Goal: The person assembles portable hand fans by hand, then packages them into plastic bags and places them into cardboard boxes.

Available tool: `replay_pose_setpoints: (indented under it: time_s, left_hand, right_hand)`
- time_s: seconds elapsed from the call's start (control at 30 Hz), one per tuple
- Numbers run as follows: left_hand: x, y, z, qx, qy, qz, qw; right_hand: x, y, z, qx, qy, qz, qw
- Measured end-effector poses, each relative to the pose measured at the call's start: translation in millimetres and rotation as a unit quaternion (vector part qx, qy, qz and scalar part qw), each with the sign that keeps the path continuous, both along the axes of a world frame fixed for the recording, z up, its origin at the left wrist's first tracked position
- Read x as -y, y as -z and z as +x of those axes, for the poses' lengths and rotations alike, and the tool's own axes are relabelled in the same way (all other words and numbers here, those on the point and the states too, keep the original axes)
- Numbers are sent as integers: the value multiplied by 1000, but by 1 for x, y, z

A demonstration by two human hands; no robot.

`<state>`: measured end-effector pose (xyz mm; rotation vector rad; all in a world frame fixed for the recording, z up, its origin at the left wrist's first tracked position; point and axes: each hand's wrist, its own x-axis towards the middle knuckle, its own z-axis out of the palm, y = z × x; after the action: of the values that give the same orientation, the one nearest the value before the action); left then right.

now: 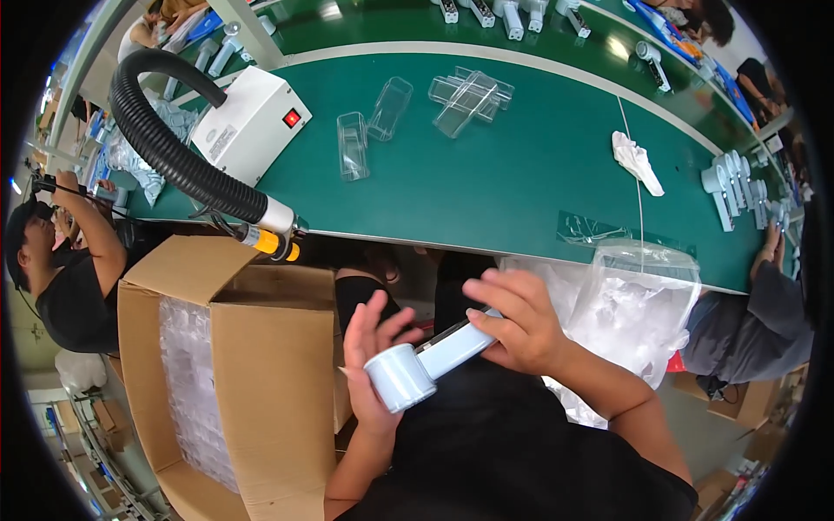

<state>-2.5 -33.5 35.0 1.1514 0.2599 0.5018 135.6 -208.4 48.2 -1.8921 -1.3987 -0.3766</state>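
In front of my body I have a pale blue handheld device (401,379) with a drum-shaped head and a straight handle, tilted so the head is at the lower left. Thumb and fingers of my right hand (526,326) close on the handle's far end. The drum head lies against the palm of my left hand (369,356), whose fingers are spread and not wrapped round it. A dark strip shows along the handle; its details are too small to make out.
An open carton (269,391) with clear plastic packs stands left. A white machine (252,122) with a black hose (161,143) sits on the green table (391,204). Clear trays (473,100), a white cloth (637,163), similar devices (734,187) and a plastic-lined bin (630,304) are around. Other people work nearby.
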Motion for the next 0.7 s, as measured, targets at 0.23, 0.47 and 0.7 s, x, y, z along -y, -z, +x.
replay_pose_setpoints:
  time_s: [0.23,0.47,0.7]
  left_hand:
    - [-23,57,2,-162,122,-164,965]
    - [-18,142,-23,-218,233,-361,876]
    - [-33,160,-42,-209,175,-389,880]
  right_hand:
    - [8,-7,2,-531,-90,-266,799]
    - [-23,39,-24,-359,-117,-512,772]
    - [-78,54,-41,-384,-148,-533,739]
